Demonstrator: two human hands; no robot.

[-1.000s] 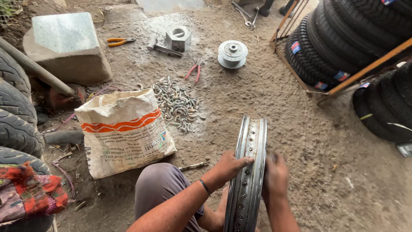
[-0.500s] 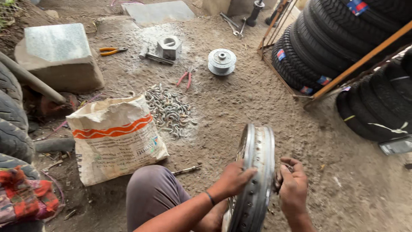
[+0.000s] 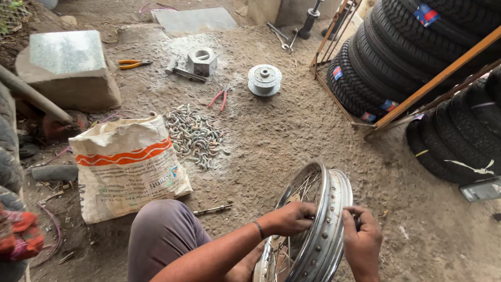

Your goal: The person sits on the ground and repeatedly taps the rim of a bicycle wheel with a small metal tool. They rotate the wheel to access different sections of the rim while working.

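a chrome wheel rim is held upright on the dirt ground, just in front of the person's bent knee. the left hand is closed over the rim's left edge, its fingers curled inward among the thin spokes. the right hand is pressed against the rim's right side, with fingertips pinched together at the edge; whether something small is pinched there cannot be told. beside the knee a printed sack is seen, with a heap of small metal parts behind it. a hub lies well apart.
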